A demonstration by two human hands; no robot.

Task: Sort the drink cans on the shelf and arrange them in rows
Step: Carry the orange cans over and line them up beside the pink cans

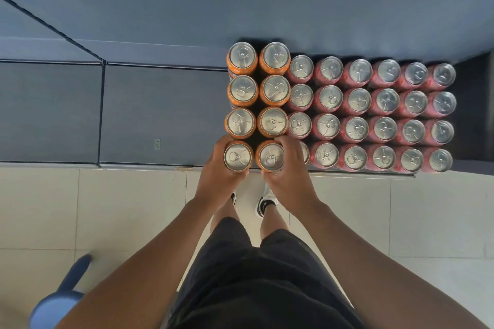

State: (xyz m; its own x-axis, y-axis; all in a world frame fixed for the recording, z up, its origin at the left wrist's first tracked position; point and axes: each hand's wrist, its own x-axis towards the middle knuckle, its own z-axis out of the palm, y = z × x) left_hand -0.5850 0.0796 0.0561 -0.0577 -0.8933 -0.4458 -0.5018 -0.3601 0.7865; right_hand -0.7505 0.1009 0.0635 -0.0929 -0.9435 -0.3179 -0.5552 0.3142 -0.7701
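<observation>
Seen from straight above, orange cans stand in two columns on the left of the block, with several columns of red cans (357, 129) to their right. My left hand (217, 173) grips the front-left orange can (238, 156). My right hand (290, 176) grips the front orange can beside it (271, 156). Both held cans stand upright at the shelf's front edge, in line with the orange cans behind them (240, 123). My right hand hides most of the nearest red can in the front row.
The shelf's front edge (347, 173) runs under the front row. A dark grey-blue wall (160, 115) with a socket lies to the left. A blue stool (57, 304) stands on the tiled floor at lower left. My feet are below the cans.
</observation>
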